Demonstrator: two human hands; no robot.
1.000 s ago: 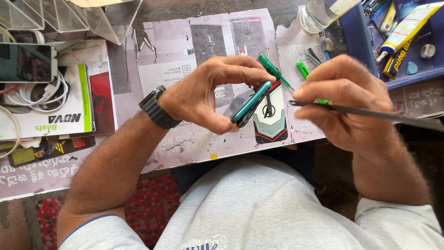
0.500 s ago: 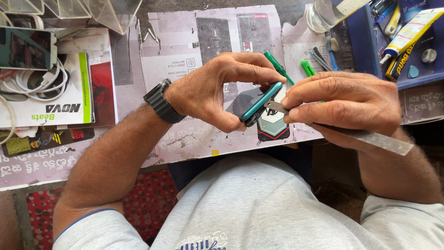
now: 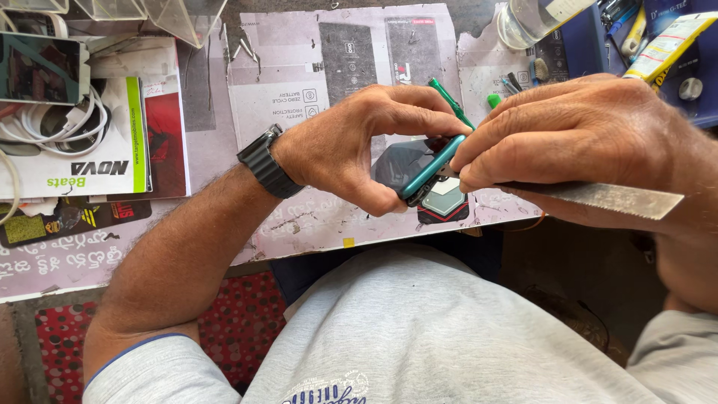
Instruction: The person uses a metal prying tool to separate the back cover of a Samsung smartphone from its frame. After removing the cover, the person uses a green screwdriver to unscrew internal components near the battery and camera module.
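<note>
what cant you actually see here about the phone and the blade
Head view only:
- Where the metal blade tip meets the teal phone: hidden under the right hand fingers.
- Phone's near edge: covered by the left hand thumb.
- Phone's back and far end: turned away, behind both hands.
- Clear bottle at the top: cut off by the frame edge.
</note>
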